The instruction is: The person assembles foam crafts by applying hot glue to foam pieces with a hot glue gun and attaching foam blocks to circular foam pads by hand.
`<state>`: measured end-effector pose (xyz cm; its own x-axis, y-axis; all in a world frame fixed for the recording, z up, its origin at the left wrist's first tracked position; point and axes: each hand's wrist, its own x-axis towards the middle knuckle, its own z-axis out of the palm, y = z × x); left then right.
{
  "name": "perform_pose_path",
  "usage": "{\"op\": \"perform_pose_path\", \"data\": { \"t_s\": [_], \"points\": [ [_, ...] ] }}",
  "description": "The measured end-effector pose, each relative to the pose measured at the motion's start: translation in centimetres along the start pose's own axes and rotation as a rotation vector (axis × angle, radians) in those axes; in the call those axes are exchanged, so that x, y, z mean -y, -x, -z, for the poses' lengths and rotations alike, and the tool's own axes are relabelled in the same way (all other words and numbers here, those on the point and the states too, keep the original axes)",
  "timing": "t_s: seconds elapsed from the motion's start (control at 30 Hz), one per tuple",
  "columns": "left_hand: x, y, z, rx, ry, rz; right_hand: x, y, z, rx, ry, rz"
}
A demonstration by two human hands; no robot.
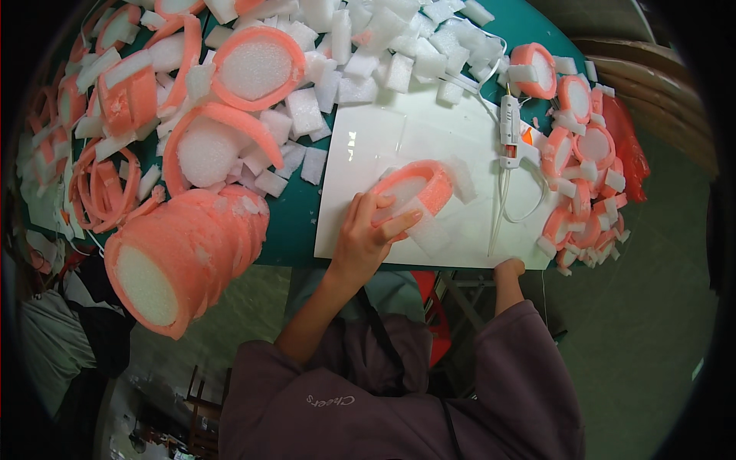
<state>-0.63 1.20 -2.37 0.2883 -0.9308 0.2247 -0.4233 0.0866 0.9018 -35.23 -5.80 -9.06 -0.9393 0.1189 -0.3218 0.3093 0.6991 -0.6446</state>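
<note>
My left hand (364, 234) grips the near-left side of a pink foam ring (439, 190), thumb and fingers closed around its wall. The ring has white foam inside and sits tilted over a white board (356, 157). White foam pieces (460, 181) touch or lie behind its far right side; I cannot tell which are joined to it. At the board's front edge rests my right hand (509, 268), its fingers hidden from view. A white glue gun (509, 130) lies on the board, to the right of the ring, its pale cable running toward me.
White foam blocks (399, 73) are heaped at the back of the green table (295, 230). A stack of pink foam rings (188, 253) overhangs the front left edge. Several pink rings with white blocks (594, 146) crowd the right edge, beside a red plastic bag (632, 146).
</note>
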Motion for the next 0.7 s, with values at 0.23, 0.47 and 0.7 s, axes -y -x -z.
{"op": "perform_pose_path", "data": {
  "t_s": [0.23, 0.47, 0.7],
  "points": [
    [0.0, 0.1, -0.1, -0.011, -0.007, -0.007, 0.0, -0.6, 0.1, -0.008, 0.14, 0.06],
    [-0.2, 0.0, 0.0, -0.015, -0.002, 0.002, -0.5, -2.4, -0.1, 0.05, 0.056, 0.037],
    [-0.2, 0.1, -0.1, -0.008, 0.004, -0.002, -0.7, -5.3, -0.6, -0.059, 0.256, 0.105]
  ]
}}
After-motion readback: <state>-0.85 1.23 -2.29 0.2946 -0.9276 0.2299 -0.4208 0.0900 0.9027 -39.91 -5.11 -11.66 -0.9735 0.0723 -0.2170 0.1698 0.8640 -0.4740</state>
